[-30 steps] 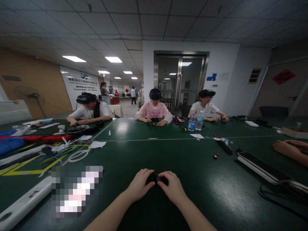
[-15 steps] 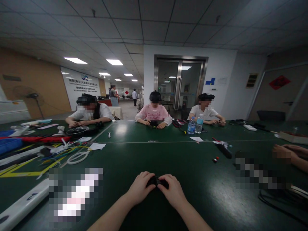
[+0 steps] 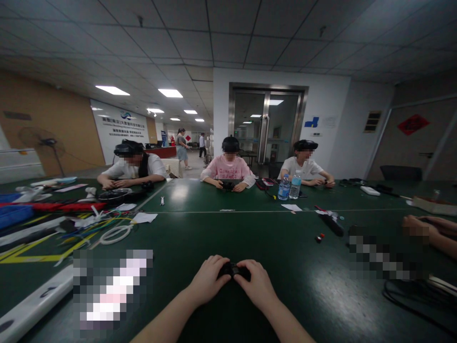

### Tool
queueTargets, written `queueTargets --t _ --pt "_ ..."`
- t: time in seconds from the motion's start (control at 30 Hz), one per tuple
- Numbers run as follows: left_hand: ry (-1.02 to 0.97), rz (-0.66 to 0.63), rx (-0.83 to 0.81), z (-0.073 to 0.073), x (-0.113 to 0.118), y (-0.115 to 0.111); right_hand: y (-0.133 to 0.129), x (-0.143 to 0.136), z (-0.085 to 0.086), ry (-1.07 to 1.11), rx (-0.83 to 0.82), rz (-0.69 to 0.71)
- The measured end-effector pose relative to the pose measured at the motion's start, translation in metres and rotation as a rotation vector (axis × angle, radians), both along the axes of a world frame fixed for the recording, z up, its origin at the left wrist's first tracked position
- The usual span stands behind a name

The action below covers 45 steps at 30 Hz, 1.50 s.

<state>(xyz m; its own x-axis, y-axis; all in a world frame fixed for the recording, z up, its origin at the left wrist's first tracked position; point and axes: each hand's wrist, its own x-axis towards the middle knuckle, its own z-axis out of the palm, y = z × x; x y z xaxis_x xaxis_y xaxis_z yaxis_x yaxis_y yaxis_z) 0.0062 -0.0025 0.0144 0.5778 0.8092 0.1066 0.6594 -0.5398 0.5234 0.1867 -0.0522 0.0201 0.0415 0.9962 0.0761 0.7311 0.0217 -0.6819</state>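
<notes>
A small black object [image 3: 233,270] lies between my hands, low in the middle of the head view, just above the dark green table [image 3: 178,228]. My left hand [image 3: 210,277] grips its left end, fingers curled over the top and thumb below. Its right end is held the same way by my right hand [image 3: 254,281]. Both hands cover much of the object, so what it is cannot be made out.
At left lie a white power strip [image 3: 43,297], a blurred bright panel [image 3: 116,290], a coiled white cable [image 3: 115,234] and wires. Bottles [image 3: 284,187] stand beyond. At right are a black tool [image 3: 332,224], black cables [image 3: 403,297] and another person's hands [image 3: 419,231]. Several people sit around.
My hands have hardly moved; the black object between them looks slightly turned. Across the table, the person in pink has tilted a dark object. A walking person in the background has moved right.
</notes>
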Motion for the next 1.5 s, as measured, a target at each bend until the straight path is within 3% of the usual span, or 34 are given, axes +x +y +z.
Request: queueTargets --t 1.27,1.5 --pt "0.020 0.009 0.028 -0.0066 0.0011 0.0046 -0.0014 -0.0003 0.0020 -0.009 0.034 0.010" --pt "0.035 0.008 0.022 0.0007 0.0017 0.0002 0.0014 -0.0001 -0.0015 -0.019 0.035 0.020"
